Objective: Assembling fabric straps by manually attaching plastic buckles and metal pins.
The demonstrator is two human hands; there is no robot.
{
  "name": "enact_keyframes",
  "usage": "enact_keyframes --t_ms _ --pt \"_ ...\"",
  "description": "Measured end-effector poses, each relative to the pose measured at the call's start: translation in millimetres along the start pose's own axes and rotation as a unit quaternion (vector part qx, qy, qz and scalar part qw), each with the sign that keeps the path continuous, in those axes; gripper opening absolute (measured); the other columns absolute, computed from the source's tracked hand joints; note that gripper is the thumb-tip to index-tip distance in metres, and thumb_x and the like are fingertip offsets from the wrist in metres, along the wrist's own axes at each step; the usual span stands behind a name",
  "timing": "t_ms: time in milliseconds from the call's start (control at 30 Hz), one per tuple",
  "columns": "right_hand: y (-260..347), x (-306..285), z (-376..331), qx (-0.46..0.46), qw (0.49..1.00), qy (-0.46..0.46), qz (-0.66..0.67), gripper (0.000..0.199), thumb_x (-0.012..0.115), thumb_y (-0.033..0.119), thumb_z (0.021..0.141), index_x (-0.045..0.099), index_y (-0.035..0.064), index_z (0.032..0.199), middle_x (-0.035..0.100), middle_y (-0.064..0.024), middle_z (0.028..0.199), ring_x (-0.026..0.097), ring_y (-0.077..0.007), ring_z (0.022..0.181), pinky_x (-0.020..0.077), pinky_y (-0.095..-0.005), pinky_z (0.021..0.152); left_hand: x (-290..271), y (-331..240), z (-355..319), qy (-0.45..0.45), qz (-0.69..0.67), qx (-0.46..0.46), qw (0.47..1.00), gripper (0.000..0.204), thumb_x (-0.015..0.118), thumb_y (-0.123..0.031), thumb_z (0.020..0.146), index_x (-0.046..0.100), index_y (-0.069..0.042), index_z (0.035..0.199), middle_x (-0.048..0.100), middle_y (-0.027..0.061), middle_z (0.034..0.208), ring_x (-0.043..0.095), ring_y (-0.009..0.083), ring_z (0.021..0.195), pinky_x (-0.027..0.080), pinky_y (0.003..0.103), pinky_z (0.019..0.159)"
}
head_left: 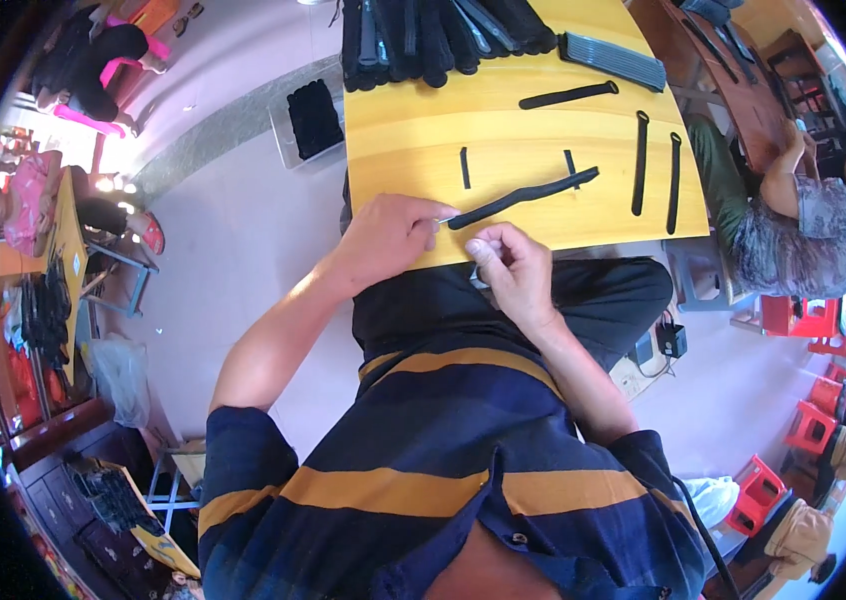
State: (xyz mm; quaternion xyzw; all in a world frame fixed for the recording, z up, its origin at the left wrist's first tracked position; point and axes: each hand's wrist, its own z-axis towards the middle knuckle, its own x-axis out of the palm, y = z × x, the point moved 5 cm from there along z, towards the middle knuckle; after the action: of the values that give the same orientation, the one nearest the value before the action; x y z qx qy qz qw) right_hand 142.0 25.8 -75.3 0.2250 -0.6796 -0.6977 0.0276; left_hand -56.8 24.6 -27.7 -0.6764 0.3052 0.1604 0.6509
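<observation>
A long padded black strap lies slantwise near the front edge of the yellow table. My left hand is at its near left end, index finger reaching onto it and the other fingers curled in. A small pale sliver shows by that fingertip; what it is I cannot make out. My right hand is closed in a pinch just off the table edge, to the right of the left hand. Something small and greyish shows under its fingers, too little seen to name. Two short black strips lie beyond the strap, one partly beneath it.
Flat black straps with rounded ends lie at the right and far side. A heap of black straps and a grey stack of strips fill the far edge. A white tray of black pieces stands left. A seated person works at right.
</observation>
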Motion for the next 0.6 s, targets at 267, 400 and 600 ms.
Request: enact_keyframes --t_ms 267,400,600 --pt "-17 -4 -1 0.151 0.933 -0.004 0.328 0.025 0.069 0.029 0.102 0.066 0.0046 0.109 0.072 -0.0031 0.094 0.065 -0.0066 0.072 0.0554 -0.0215 0.065 14 -59 -4 -0.066 0.062 0.119 0.989 0.037 0.054 0.0 0.092 0.077 -0.014 0.117 0.071 0.0146 0.077 0.072 0.0241 0.07 0.056 0.036 0.068" --pt "-9 -10 -4 0.125 0.933 0.005 0.339 0.023 0.068 0.026 0.102 0.067 0.004 0.111 0.071 -0.0028 0.091 0.063 -0.0062 0.072 0.0546 -0.0211 0.067 18 -56 0 -0.028 0.046 0.094 0.994 0.037 0.053 0.001 0.092 0.077 -0.013 0.117 0.071 0.0135 0.075 0.072 0.023 0.068 0.056 0.035 0.066" --pt "4 -15 -5 0.135 0.946 0.001 0.294 0.018 0.064 0.015 0.103 0.065 0.001 0.113 0.07 -0.0044 0.091 0.065 -0.0082 0.076 0.0549 -0.0234 0.07 23 -50 3 0.0 -0.039 0.092 0.995 0.041 0.05 0.005 0.092 0.077 -0.011 0.119 0.066 0.0078 0.068 0.068 0.0158 0.065 0.055 0.033 0.064"
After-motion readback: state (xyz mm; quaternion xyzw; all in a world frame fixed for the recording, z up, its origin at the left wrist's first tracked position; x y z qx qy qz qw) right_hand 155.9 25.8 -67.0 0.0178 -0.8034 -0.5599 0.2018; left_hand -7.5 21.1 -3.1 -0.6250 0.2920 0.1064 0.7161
